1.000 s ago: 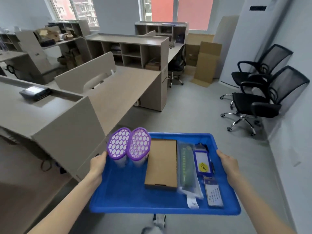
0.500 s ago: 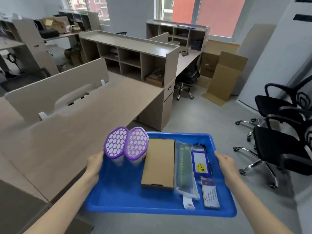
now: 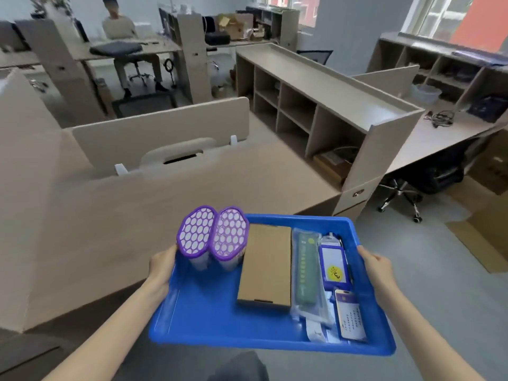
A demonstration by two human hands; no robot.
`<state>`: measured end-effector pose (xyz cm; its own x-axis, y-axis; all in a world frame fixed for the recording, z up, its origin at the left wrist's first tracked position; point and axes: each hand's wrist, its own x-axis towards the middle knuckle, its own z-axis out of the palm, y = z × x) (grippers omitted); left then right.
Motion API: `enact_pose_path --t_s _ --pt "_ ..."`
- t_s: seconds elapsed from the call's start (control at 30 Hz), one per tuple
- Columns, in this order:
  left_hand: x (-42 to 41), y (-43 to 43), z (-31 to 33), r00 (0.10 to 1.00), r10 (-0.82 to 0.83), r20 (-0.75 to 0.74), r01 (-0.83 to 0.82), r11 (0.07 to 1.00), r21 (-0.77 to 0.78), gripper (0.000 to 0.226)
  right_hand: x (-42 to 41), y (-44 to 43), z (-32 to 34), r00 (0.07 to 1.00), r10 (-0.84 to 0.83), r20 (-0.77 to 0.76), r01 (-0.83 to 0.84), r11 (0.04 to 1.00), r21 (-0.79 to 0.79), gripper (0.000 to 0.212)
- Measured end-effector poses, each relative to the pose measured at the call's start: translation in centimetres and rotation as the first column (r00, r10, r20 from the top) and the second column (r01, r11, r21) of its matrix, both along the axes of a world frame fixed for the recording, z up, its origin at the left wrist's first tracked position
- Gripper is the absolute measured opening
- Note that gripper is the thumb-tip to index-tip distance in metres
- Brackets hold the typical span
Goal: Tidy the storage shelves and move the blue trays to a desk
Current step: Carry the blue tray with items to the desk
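Open office, daylight. Beige worktop (image 3: 192,204) ahead of me, divider panel (image 3: 154,133) along its far edge. Cubby shelf unit (image 3: 316,105) to my right at the worktop's end. Grey floor (image 3: 453,284), flattened cardboard (image 3: 478,237) on it far right. Black office chair (image 3: 437,174) under the next desk. Windows (image 3: 439,15) top right.

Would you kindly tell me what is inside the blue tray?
The blue tray holds two purple-lidded containers, a closed cardboard box, a bagged green strip, a blue badge holder and a printed card. The box's contents and whatever lies beneath the bags are hidden.
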<state>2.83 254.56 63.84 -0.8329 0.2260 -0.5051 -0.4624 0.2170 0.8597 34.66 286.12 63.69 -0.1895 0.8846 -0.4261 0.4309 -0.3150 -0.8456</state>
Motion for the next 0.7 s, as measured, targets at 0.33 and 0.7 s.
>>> enact_pose_path --t_s 0.33,0.7 --pt "-12.5 13.7 -5.2 0.976 0.212 0.049 -0.207 0.974 -0.095 0.040 -18.2 19.8 -2.6 0.981 0.190 0.040 -0.192 0.978 0.074 0.055" --pt "-20.5 27.6 -7.9 0.911 0.413 0.019 -0.405 0.901 -0.157 0.023 -34.7 36.4 -5.6 0.921 0.376 0.097 -0.386 0.914 0.122 0.039"
